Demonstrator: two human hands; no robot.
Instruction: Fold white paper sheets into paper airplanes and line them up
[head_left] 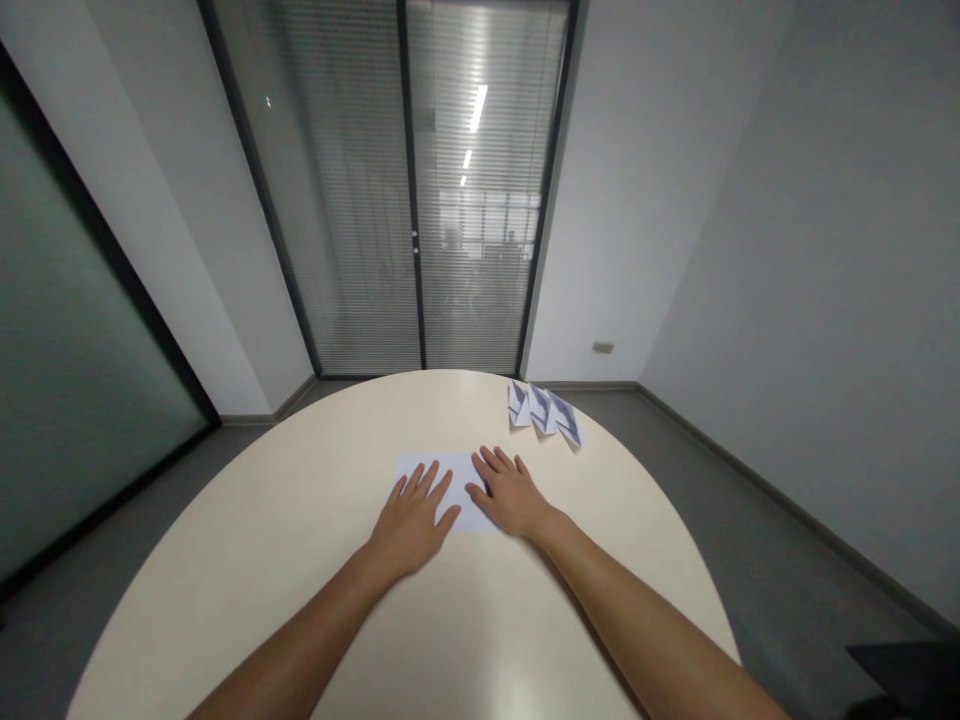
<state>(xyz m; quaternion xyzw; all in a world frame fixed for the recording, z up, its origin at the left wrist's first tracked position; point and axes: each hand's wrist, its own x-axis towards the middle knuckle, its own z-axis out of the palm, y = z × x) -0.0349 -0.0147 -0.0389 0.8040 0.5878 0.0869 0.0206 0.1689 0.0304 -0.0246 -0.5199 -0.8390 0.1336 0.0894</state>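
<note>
A flat sheet of white paper [459, 470] lies on the table before me, partly covered by both hands. My left hand [414, 518] rests palm down over its left part, fingers spread and thumb pointing to the right. Over the right part lies my right hand [511, 497], also palm down with the fingers apart. Neither hand grips anything. Beyond my right hand, three folded paper pieces [543, 410] stand in an overlapping row near the far right edge of the table.
The round cream table [285, 530] has a curved edge. Behind it is a glass partition with blinds [360, 200] in a dark frame. A wall socket [602, 347] sits low on the back wall. Something dark [911, 675] shows at the lower right.
</note>
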